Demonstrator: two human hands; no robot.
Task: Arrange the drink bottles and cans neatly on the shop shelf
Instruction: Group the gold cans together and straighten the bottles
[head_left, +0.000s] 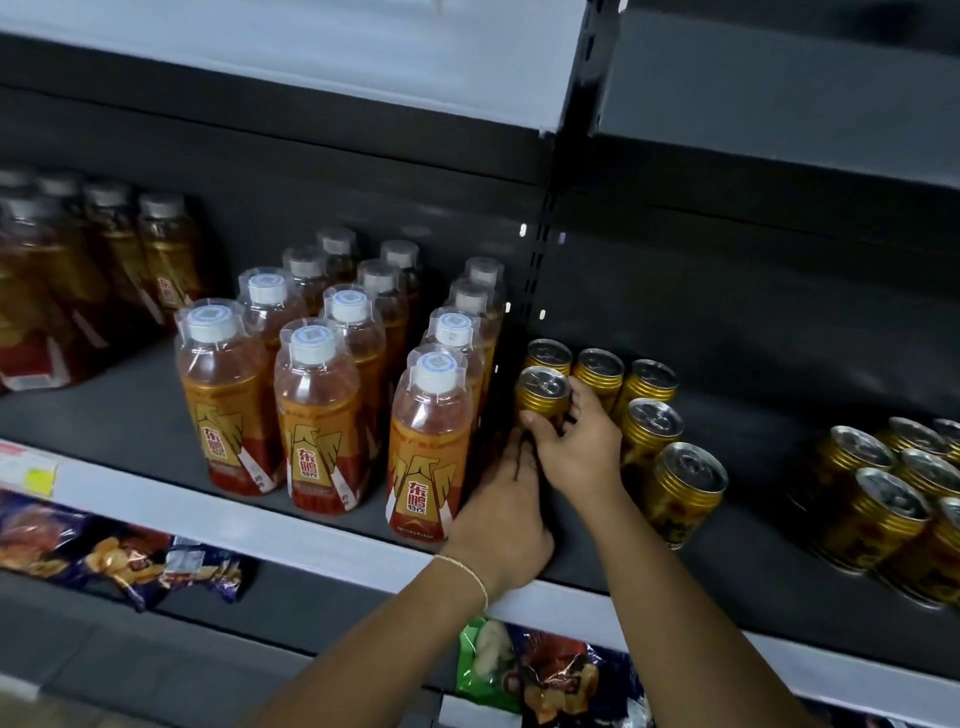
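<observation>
A gold can (540, 391) stands at the left end of the can group on the dark shelf (727, 551). My right hand (576, 447) grips it, thumb on its front and fingers round its right side. My left hand (506, 506) lies flat below it, fingers straight and pointing at the can's base; whether they touch is hidden. More gold cans (652, 426) stand behind and to the right, the nearest one (683, 491) close to my right forearm. Orange drink bottles (431, 447) with white caps stand in rows to the left.
A second cluster of gold cans (883, 499) stands at the far right. Shrink-wrapped bottle packs (78, 275) sit at the far left. A black upright (540, 249) divides the shelf bays. Snack bags (545, 670) lie on the shelf below. A price label (31, 470) is on the shelf edge.
</observation>
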